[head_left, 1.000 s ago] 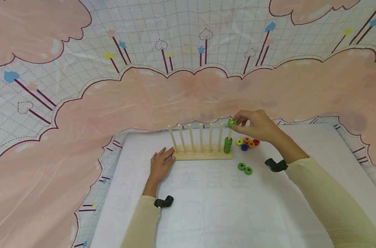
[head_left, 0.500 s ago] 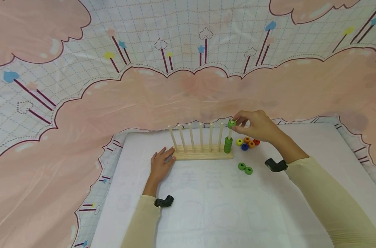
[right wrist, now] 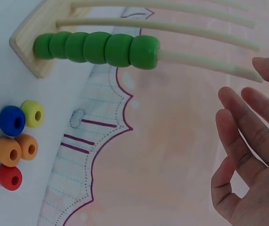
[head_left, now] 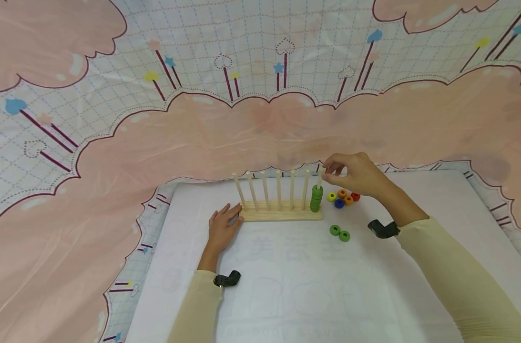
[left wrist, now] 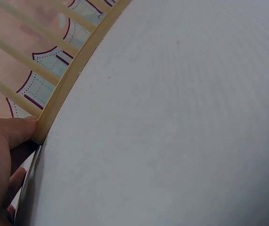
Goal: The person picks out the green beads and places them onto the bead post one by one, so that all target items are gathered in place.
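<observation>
My right hand (head_left: 354,174) is raised at the top of the rightmost peg (right wrist: 205,63) of a wooden bead-counting rack (head_left: 281,216). Its thumb and fingertips are close by the peg's tip, with no bead between them. A stack of several green beads (right wrist: 97,48) sits on the lower part of that peg; the top bead (right wrist: 145,52) rests on the others. At the rack's left end lies my left hand (head_left: 223,228), low on the table, its fingers fairly straight. A digit (left wrist: 19,129) touches the corner of the base beside the leftmost peg.
Right of the rack lie a yellow bead (head_left: 332,196), a blue bead (head_left: 339,203), two orange beads (head_left: 348,200) and a red bead (head_left: 355,196). Two green beads (head_left: 339,233) lie nearer on the white table (head_left: 277,286). A patterned cloth (head_left: 260,128) hangs behind.
The green bead that the right hand held at the peg's top has dropped down the peg onto the stack. The right hand stays by the tip; the left hand has not moved.
</observation>
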`<state>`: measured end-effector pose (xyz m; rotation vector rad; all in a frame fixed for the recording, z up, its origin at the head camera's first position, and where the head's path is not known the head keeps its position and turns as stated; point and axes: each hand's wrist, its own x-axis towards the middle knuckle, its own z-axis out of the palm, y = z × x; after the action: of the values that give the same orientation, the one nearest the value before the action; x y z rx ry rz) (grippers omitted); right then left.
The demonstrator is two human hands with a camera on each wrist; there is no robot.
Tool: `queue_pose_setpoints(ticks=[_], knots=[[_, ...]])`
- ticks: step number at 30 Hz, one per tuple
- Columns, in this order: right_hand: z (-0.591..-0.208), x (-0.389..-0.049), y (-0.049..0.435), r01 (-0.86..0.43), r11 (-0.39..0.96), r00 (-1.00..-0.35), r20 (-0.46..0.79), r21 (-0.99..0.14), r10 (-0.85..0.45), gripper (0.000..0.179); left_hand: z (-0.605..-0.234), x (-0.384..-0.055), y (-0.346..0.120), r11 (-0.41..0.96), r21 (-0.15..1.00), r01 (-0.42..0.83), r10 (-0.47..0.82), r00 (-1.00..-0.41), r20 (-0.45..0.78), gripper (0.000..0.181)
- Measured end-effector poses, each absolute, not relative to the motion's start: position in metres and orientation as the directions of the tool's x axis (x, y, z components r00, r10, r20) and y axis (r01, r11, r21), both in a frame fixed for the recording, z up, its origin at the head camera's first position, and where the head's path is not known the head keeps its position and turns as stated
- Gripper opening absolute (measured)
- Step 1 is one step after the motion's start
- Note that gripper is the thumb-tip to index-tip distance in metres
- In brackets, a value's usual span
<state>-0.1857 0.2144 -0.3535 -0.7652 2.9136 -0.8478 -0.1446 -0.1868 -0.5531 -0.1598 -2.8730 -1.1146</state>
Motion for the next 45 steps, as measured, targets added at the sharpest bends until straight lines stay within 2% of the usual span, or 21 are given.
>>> queue_pose_setpoints(ticks=[10, 26, 30, 37, 45], knots=[[-0.367, -0.181, 0.227, -0.41, 0.755, -0.897, 0.079, -0.511, -0.434, 0.032, -0.554, -0.145, -0.188, 0.74, 0.657, 0.148, 0.091, -0.989, 0.12, 0.046], [-0.435, -0.164, 0.263, -0.367, 0.731, -0.89, -0.011, -0.576, -0.455, 0.029, -0.555, -0.146, -0.189, 0.73, 0.67, 0.133, 0.09, -0.991, 0.1, 0.045], [-0.447, -0.159, 0.267, -0.357, 0.736, -0.879, -0.059, -0.576, -0.472, 0.031, -0.555, -0.146, -0.189, 0.73, 0.671, 0.133, 0.088, -0.991, 0.1, 0.045], [-0.464, -0.15, 0.272, -0.266, 0.745, -0.858, -0.202, -0.611, -0.472, 0.04, -0.553, -0.145, -0.188, 0.726, 0.675, 0.134, 0.091, -0.991, 0.099, 0.045], [-0.481, -0.144, 0.278, -0.211, 0.747, -0.835, -0.282, -0.63, -0.473, 0.038, -0.553, -0.145, -0.188, 0.727, 0.673, 0.139, 0.093, -0.99, 0.104, 0.046]])
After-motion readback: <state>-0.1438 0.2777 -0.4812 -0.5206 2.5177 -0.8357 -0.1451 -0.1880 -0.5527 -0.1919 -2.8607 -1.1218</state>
